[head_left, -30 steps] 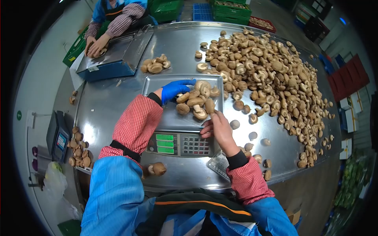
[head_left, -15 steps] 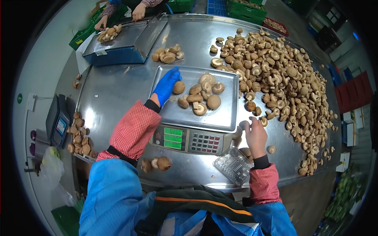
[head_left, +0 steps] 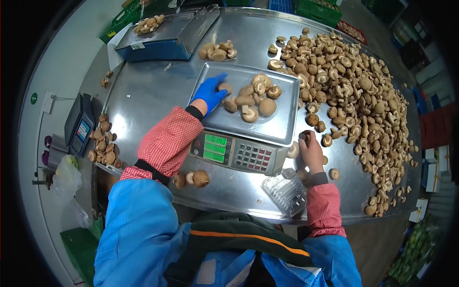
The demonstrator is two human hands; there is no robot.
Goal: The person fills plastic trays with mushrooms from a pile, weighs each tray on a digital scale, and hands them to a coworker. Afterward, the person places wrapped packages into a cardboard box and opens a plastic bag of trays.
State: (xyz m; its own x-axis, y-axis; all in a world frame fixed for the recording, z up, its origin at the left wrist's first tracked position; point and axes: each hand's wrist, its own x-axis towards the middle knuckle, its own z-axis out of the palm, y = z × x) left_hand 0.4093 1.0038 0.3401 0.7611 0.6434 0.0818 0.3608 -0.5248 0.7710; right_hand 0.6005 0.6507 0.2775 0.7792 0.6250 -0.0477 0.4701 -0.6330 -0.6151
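Observation:
In the head view my left hand (head_left: 209, 93), in a blue glove, rests over the left side of the scale's metal tray (head_left: 282, 136). Its fingers are apart around a brown mushroom (head_left: 225, 88), and I cannot tell whether they touch it. Several more mushrooms (head_left: 267, 107) are grouped at the tray's middle and right. Bare, my right hand (head_left: 312, 152) is right of the scale, its fingertips closed on a small dark mushroom (head_left: 305, 136). A clear plastic punnet (head_left: 286, 193) lies below that hand, by the scale's lower right corner.
A large mushroom pile (head_left: 354, 91) covers the table's right side. Beyond the tray is a small mushroom group (head_left: 218, 50), near another scale (head_left: 158, 50). Loose mushrooms (head_left: 191, 179) lie before the keypad (head_left: 253, 157). At left stands a dark scale (head_left: 79, 126) beside more mushrooms (head_left: 103, 143).
The camera view has shifted, and the co-worker's hands at the far table end are out of view. My left fingers have moved around the mushroom; the scale's top reading has dropped slightly.

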